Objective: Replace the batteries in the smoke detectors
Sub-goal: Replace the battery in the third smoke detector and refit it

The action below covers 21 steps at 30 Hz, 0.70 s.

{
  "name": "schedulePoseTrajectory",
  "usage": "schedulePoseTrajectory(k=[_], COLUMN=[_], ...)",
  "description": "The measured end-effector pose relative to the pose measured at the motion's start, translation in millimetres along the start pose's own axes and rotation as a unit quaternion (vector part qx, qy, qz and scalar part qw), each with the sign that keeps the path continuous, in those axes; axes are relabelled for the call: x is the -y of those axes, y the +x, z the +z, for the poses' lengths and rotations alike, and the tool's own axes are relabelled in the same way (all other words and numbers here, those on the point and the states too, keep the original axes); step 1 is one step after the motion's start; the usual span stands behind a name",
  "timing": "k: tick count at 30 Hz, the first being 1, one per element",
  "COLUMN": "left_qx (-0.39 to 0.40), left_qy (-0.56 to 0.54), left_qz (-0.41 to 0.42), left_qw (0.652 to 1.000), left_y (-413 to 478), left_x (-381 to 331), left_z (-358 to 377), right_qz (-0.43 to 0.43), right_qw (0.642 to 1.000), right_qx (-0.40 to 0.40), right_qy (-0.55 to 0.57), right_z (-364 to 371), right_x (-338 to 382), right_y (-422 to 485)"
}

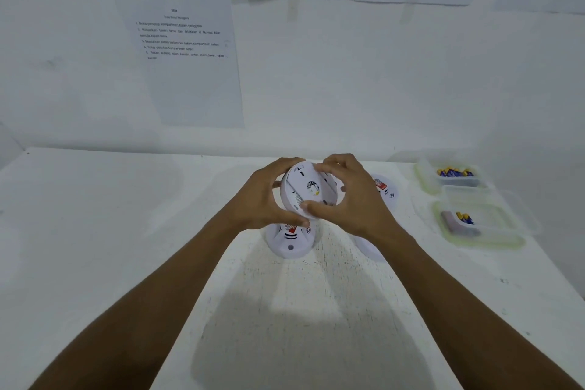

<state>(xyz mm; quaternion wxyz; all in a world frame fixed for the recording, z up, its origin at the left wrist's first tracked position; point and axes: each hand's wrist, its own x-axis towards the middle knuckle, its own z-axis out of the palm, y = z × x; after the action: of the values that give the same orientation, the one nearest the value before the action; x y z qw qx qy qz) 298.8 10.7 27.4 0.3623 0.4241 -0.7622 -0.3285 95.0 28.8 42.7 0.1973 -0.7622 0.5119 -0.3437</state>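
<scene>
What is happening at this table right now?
A person holds one smoke detector in the air above the white table, its back turned to the camera. The left hand and the right hand both grip its rim. A second detector lies on the table under the hands, and a third detector lies behind the right hand. At the right stand the far container and the near container, each with batteries inside.

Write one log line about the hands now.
left hand: grips smoke detector | right hand: grips it too | detector: back facing camera | table: other detectors, battery tubs
</scene>
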Motion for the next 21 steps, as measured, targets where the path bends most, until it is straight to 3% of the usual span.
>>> schedulePoseTrajectory(k=[6,13,21], left_qx=[-0.032,-0.090,-0.108], left_qy=[0.006,0.017,0.040], left_qz=[0.000,-0.036,-0.093], left_qw=[0.999,0.995,0.989], left_y=[-5.0,-29.2,-53.7], left_x=[9.7,37.8,71.2], left_z=[-8.1,-36.8,-77.7], right_qz=[-0.036,-0.057,0.031], right_qw=[0.999,0.992,0.999], right_qx=[-0.007,-0.077,0.013], right_qy=[0.029,0.084,0.035], right_z=[1.5,20.2,70.1], right_x=[10.5,9.5,-25.1], right_y=[2.6,22.2,79.4])
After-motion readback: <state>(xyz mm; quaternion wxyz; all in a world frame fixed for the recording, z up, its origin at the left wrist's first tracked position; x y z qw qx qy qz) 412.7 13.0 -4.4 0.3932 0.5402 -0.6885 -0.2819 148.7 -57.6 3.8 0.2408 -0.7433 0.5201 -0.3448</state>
